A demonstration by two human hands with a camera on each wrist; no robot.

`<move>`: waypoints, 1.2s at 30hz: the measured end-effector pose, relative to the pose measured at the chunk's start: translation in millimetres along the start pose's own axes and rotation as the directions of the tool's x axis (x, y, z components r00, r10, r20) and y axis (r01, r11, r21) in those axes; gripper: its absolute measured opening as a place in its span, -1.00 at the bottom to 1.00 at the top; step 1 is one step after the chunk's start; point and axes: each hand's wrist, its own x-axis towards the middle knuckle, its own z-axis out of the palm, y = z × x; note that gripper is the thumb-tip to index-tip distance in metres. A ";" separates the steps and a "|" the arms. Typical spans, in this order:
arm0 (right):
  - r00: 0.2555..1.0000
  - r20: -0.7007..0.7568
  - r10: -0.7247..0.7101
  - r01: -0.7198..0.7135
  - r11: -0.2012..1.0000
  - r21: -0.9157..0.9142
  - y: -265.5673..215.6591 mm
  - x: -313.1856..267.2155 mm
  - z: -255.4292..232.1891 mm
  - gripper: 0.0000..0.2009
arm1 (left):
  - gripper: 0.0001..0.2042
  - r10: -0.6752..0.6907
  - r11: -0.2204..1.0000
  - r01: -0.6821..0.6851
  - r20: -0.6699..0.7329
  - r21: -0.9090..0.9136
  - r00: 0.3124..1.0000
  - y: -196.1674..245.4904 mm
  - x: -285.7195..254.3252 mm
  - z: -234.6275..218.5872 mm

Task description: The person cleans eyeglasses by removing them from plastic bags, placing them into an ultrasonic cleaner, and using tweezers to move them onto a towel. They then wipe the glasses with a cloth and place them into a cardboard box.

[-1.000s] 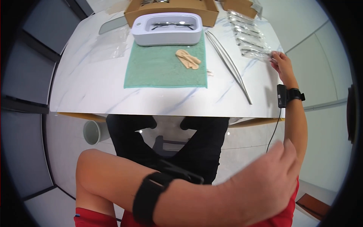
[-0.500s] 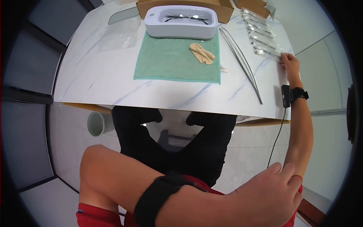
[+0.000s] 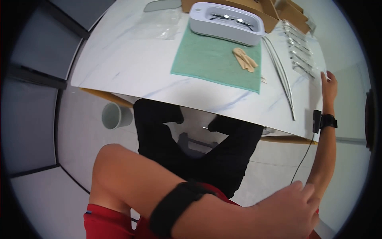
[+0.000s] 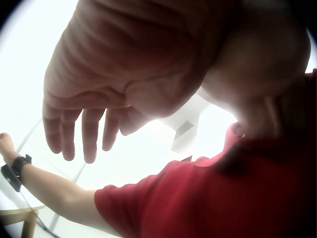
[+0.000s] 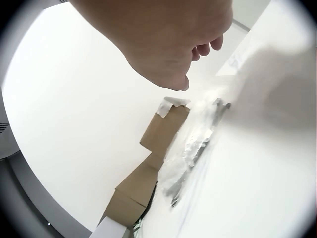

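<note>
My right hand (image 3: 329, 88) is at the table's right edge, just beyond the nearest end of the row of clear bags (image 3: 299, 49) that have glasses inside. Its thumb and fingers stand apart with nothing seen between them in the right wrist view, where the bagged glasses (image 5: 198, 153) lie below the hand. Across my body, the left hand (image 3: 288, 209) is raised in front of my right upper arm. Its loose, extended fingers (image 4: 90, 134) hang down in the left wrist view and hold nothing.
A white cleaner basin (image 3: 227, 30) with a pair of glasses (image 3: 232, 19) in it stands on a green towel (image 3: 215, 63). Beside a beige cloth (image 3: 244, 59) lie thin metal rods (image 3: 280, 73). Cardboard boxes (image 3: 292, 16) stand behind; clear plastic (image 3: 157, 26) lies left.
My right hand has come away from the end of the nearest bag toward the table edge. The head view has turned, so the table sits farther right. The left hand stays near my right arm.
</note>
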 end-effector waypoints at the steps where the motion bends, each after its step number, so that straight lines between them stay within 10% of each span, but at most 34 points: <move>1: 1.000 -0.021 -0.012 0.012 0.999 0.033 -20.4 -6.8 -17.5 -0.57 | -0.80 -0.022 0.999 0.024 0.048 -0.036 0.999 -0.9 -0.6 -2.1; 10: 0.880 0.221 -0.421 0.283 0.837 0.467 -273.2 -109.9 -85.3 -0.76 | -0.65 -0.149 0.988 0.133 0.263 0.077 0.953 -53.9 -39.5 -36.5; 17: 0.801 0.257 -0.540 0.402 0.805 0.437 -334.2 -127.1 -38.3 -0.73 | -0.67 -0.245 0.843 0.225 -0.023 0.489 0.969 -128.7 -85.1 -81.2; 30: 0.716 0.416 -0.560 0.344 0.802 0.489 -336.7 -140.7 -57.6 -0.77 | -0.71 -0.114 0.682 0.357 -0.389 0.638 0.914 -218.6 -149.2 -149.8; 36: 0.864 0.246 -0.439 0.393 0.894 0.213 -274.4 -123.8 -58.7 -0.66 | -0.69 -0.092 0.722 0.360 -0.434 0.591 0.896 -220.1 -154.8 -149.3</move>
